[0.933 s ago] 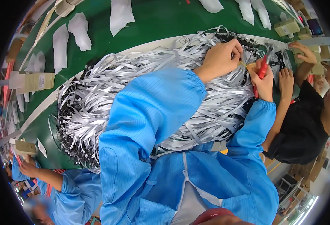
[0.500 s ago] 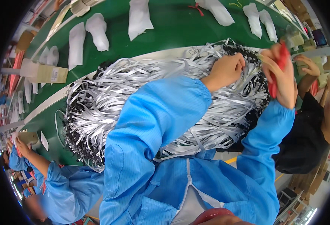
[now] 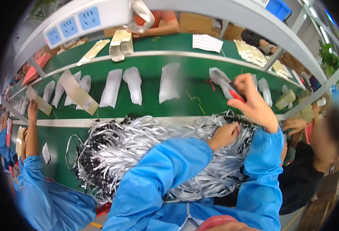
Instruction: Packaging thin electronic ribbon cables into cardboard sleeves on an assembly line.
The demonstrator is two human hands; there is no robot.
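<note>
A large heap of silvery-white ribbons with black ends [image 3: 169,131] covers the green table in front of me. My left hand [image 3: 224,135] rests on the right part of this heap with its fingers curled in; whatever they hold is hidden. Beyond the heap, my right hand [image 3: 254,102] is raised over the green belt, closed round a red-handled tool that looks like scissors [image 3: 237,94]. Its dark end lies across a white wrapped package [image 3: 220,79] in the view. A small red tie [image 3: 212,85] shows beside that package.
More white wrapped packages [image 3: 170,82] lie along the green conveyor belt [image 3: 150,106], with a loose yellow string [image 3: 196,103]. Co-workers sit on both sides, one in a blue sleeve [image 3: 32,167], one in a black shirt [image 3: 302,173]. A frame with sockets [image 3: 69,26] crosses overhead.
The view has tipped up, showing more of the far side. My right hand has gone from the heap's right end out over the belt with the red-handled tool. My left hand stays on the heap.
</note>
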